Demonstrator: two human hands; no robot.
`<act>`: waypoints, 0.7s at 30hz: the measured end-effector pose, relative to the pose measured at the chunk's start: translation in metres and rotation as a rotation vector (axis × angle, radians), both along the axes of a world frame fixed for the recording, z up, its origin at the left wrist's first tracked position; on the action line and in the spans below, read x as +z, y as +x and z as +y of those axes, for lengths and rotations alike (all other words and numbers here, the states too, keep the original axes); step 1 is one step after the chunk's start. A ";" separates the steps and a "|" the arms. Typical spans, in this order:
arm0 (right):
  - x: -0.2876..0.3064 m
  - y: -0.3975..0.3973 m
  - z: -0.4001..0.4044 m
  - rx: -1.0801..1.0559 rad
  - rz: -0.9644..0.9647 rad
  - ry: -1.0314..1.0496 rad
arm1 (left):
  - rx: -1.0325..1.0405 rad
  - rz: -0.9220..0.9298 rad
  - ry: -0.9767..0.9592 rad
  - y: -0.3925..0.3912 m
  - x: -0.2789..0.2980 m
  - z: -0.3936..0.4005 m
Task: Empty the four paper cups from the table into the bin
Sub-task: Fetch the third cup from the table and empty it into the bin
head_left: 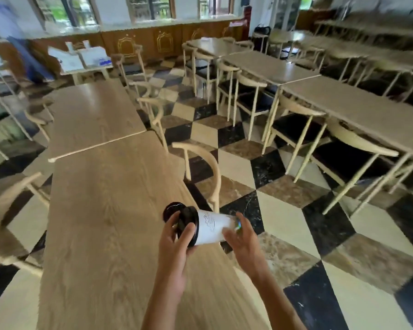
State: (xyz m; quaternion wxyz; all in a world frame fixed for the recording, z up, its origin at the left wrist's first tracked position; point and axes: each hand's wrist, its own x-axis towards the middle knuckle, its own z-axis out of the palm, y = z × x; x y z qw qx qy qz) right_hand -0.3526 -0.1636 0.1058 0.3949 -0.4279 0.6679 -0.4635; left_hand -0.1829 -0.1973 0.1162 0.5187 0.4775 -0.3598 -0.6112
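Note:
A white paper cup (212, 226) with a dark printed logo lies tipped on its side between my hands, above the right edge of a long wooden table (110, 210). My left hand (177, 236) grips its black lid (188, 226) end. Another black lid (173, 209) shows just behind that hand. My right hand (241, 236) holds the cup's bottom end with fingers wrapped around it. No bin is in view.
Pale wooden chairs stand along the table: one (200, 167) just right of it, another (12, 210) on the left. More tables (343, 101) and chairs fill the right side. A checkered tile floor (284, 198) runs between the rows.

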 end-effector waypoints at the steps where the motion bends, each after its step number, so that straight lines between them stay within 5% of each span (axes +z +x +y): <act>1: 0.002 -0.025 0.017 -0.045 -0.003 -0.009 | -0.043 0.000 -0.009 -0.027 0.003 0.011; 12: 0.026 -0.306 0.282 -0.612 -0.062 -0.141 | -0.673 0.028 -0.090 -0.348 0.029 0.190; 21: 0.024 -0.450 0.483 -1.110 -0.052 -0.138 | -1.201 -0.042 -0.208 -0.570 0.027 0.338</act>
